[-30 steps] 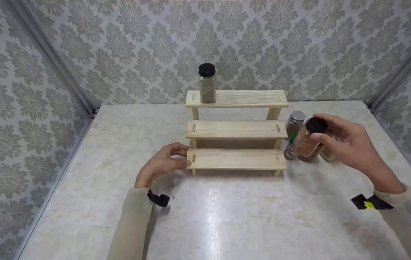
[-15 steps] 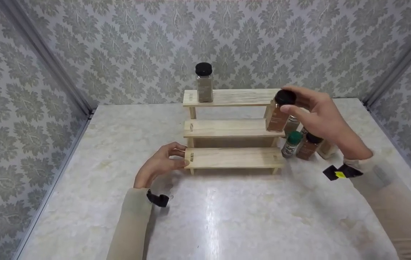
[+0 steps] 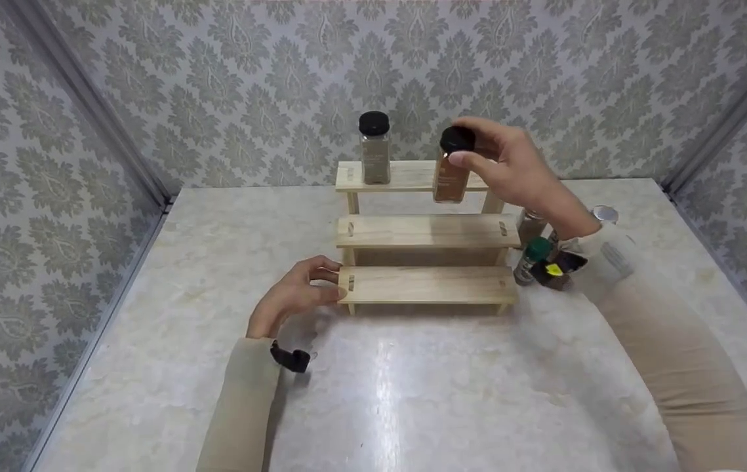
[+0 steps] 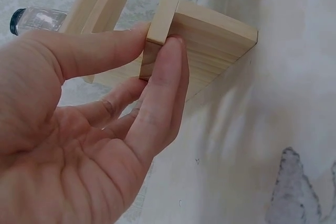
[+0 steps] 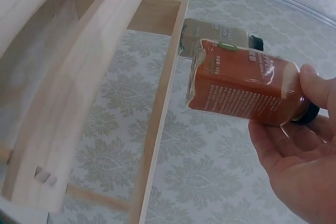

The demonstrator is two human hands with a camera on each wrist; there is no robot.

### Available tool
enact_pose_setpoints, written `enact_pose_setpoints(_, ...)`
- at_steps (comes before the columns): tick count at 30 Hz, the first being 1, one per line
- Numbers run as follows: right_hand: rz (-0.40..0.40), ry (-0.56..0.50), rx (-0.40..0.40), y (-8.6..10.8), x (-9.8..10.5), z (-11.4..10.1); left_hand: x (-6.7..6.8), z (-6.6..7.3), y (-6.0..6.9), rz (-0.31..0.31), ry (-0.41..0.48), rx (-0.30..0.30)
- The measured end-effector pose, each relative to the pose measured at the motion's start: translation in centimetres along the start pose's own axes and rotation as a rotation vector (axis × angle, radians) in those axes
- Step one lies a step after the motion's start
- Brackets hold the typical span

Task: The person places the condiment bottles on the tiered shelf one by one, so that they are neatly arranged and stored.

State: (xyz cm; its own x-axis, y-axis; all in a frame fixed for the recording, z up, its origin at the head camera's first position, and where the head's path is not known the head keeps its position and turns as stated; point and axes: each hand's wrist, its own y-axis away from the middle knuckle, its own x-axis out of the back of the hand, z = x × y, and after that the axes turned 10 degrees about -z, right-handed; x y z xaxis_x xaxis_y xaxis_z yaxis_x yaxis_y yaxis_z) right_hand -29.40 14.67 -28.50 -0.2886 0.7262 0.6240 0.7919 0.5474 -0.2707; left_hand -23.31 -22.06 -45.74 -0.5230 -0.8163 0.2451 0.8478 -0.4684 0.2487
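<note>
My right hand (image 3: 507, 164) grips a spice jar (image 3: 452, 177) of reddish-brown powder near its black lid. The jar hangs upright in front of the top shelf of a three-step wooden rack (image 3: 429, 285); in the right wrist view the orange-red jar (image 5: 241, 85) is apart from the rack's edge. On the top shelf's left end stands a grey-brown spice jar (image 3: 375, 154) with a black lid. My left hand (image 3: 298, 292) pinches the left end of the lowest shelf; in the left wrist view thumb and fingers hold the board's end (image 4: 157, 35).
Right of the rack stand several more jars, partly hidden by my right forearm: a green-capped jar (image 3: 530, 259), a silver-lidded jar (image 3: 605, 215) and a brownish jar (image 3: 530, 226). Patterned walls (image 3: 248, 98) close off the back and sides of the marbled table (image 3: 452, 393).
My right hand has lifted the reddish-brown jar from the group at right and carried it up and left to the top shelf. My left hand has stayed on the rack.
</note>
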Motion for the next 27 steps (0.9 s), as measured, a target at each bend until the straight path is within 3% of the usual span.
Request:
enact_pose_setpoints(12,0.009,-0.049,0.014,-5.3,-1.9,0.9,-0.2,-0.1,-0.3,0.018,0.002,0.026)
enact_pose_setpoints(27,-0.001,-0.077,0.004,-8.0,-3.3,1.2,-0.4,0.1,-0.1,0.021,0.032,0.028)
